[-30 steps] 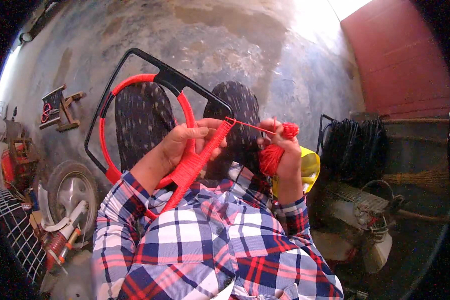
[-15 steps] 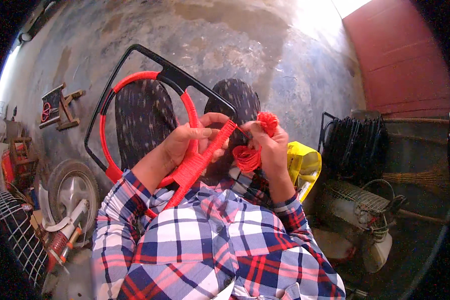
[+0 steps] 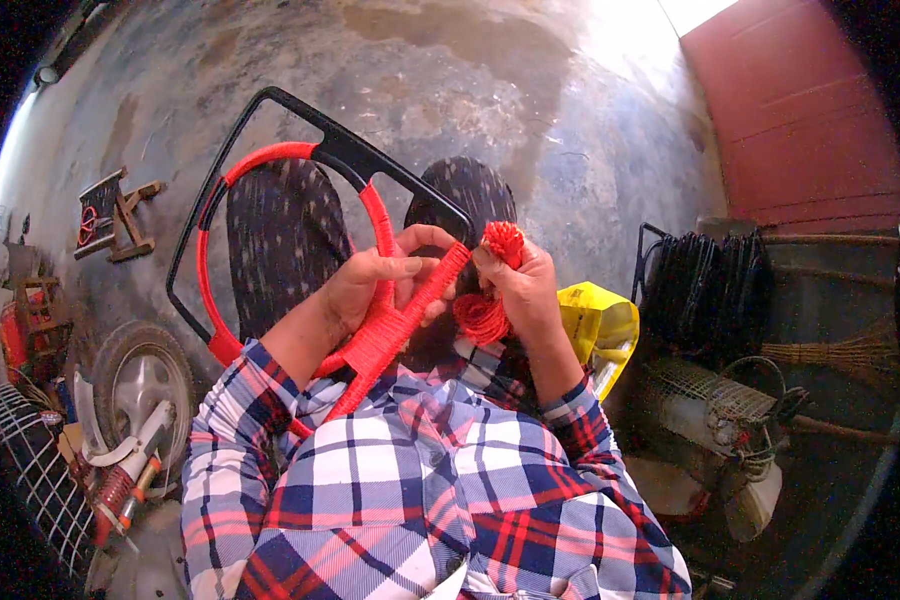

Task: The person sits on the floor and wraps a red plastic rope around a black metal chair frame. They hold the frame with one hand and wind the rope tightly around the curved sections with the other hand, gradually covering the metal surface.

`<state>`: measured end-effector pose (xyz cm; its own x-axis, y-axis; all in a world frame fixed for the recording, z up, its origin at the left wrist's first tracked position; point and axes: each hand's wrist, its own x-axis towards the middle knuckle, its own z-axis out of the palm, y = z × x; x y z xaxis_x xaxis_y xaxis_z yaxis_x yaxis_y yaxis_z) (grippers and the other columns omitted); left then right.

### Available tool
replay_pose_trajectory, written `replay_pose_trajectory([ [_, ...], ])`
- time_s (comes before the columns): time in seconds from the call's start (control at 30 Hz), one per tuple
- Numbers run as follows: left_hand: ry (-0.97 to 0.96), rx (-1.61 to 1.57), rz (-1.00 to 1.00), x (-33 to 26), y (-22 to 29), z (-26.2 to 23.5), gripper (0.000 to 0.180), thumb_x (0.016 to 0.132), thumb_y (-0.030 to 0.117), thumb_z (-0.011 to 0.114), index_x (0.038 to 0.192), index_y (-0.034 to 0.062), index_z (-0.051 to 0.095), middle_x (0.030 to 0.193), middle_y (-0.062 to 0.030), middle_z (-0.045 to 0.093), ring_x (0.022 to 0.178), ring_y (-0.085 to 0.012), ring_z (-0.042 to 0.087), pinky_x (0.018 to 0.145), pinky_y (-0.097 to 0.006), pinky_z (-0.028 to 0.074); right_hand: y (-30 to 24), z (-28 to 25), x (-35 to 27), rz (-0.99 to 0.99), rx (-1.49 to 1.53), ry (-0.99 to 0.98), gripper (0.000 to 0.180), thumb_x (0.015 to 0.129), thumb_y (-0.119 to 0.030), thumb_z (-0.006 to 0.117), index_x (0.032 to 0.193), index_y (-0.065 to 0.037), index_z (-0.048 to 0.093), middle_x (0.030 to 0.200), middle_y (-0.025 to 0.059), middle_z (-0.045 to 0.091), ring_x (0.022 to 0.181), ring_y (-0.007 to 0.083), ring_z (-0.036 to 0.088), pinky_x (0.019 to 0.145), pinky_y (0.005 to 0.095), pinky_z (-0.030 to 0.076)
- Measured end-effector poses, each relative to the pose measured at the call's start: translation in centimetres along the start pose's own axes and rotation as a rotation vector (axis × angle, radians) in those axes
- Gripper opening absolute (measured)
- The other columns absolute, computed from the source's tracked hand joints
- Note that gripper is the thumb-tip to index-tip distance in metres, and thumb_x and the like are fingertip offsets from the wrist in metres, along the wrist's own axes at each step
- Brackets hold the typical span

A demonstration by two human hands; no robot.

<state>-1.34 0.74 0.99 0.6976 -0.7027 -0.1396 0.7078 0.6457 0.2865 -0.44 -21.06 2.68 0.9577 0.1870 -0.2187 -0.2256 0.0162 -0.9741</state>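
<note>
A black metal frame (image 3: pixel 390 170) with a ring (image 3: pixel 206 280) largely wrapped in red cord rests across my thighs. A straight bar (image 3: pixel 382 345), tightly wound in the same cord, slants across the near side of the ring. My left hand (image 3: pixel 355 285) is closed around the ring's edge and this bar, thumb on top. Beside the bar's upper end, my right hand (image 3: pixel 532 295) grips a bundle of red cord (image 3: pixel 504 242). Part of the bundle shows above the fist, and loops hang below it. The cord between bundle and bar is mostly hidden by my fingers.
A yellow bag (image 3: pixel 602 320) stands by my right forearm. Farther right are a rack with black strands (image 3: pixel 700 290) and a wire-caged machine (image 3: pixel 710 395). At left lie a small wooden stool (image 3: pixel 120 220), a wheel (image 3: pixel 145 380) and a white wire grid (image 3: pixel 35 460).
My right hand has come left and slightly down with the cord bundle, closer to the wound bar's upper end. My left hand and the frame have stayed nearly still.
</note>
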Motion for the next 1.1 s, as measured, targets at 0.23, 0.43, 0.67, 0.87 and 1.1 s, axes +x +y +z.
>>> replay_pose_trajectory([
  [0.23, 0.028, 0.017, -0.04, 0.1, -0.1, -0.7, 0.034, 0.096, 0.019, 0.056, 0.128, 0.008, 0.048, 0.102, -0.0208, 0.062, 0.084, -0.029, 0.064, 0.073, -0.038, 0.056, -0.4, 0.5, -0.2, 0.035, 0.093, -0.044, 0.009, 0.089, -0.011, 0.068, 0.087, -0.008, 0.06, 0.072, -0.0055, 0.055, 0.064, 0.0048, 0.049, 0.057, 0.0223, 0.039],
  [0.43, 0.118, 0.107, -0.044, 0.6, -0.3, -1.2, 0.039, 0.097, 0.03, 0.055, 0.13, 0.0109, 0.047, 0.103, -0.0187, 0.06, 0.082, -0.0293, 0.062, 0.068, -0.04, 0.055, -0.2, -0.1, 0.1, -0.007, -0.076, -0.086, 0.009, 0.088, -0.011, 0.068, 0.092, -0.005, 0.064, 0.081, -0.0035, 0.061, 0.073, 0.007, 0.055, 0.066, 0.0265, 0.047],
  [0.67, 0.07, 0.146, -0.057, 0.0, 0.2, 0.3, 0.039, 0.1, 0.035, 0.046, 0.129, 0.0101, 0.048, 0.103, -0.0198, 0.062, 0.084, -0.0317, 0.063, 0.071, -0.042, 0.054, 2.2, -1.1, 0.7, -0.059, -0.012, -0.138, 0.014, 0.089, -0.014, 0.07, 0.098, -0.004, 0.065, 0.088, -0.004, 0.062, 0.083, 0.0078, 0.055, 0.074, 0.0273, 0.048],
  [0.87, 0.122, 0.128, -0.078, 0.4, -0.1, 1.0, 0.039, 0.1, 0.039, 0.046, 0.132, 0.0169, 0.048, 0.102, -0.022, 0.062, 0.077, -0.0339, 0.064, 0.066, -0.046, 0.055, 1.2, -1.2, -0.2, -0.044, 0.038, -0.138, 0.011, 0.091, -0.013, 0.068, 0.097, -0.006, 0.063, 0.087, -0.0064, 0.06, 0.08, 0.004, 0.052, 0.07, 0.0245, 0.045],
  [1.1, 0.088, 0.143, -0.089, 0.1, 0.1, 0.2, 0.052, 0.096, 0.038, 0.05, 0.139, 0.0095, 0.045, 0.106, -0.0215, 0.062, 0.08, -0.0323, 0.064, 0.07, -0.045, 0.055, -0.1, -1.1, -0.9, -0.017, 0.09, -0.13, 0.011, 0.092, -0.014, 0.067, 0.099, -0.007, 0.062, 0.087, -0.0047, 0.062, 0.073, 0.0056, 0.054, 0.067, 0.024, 0.046],
])
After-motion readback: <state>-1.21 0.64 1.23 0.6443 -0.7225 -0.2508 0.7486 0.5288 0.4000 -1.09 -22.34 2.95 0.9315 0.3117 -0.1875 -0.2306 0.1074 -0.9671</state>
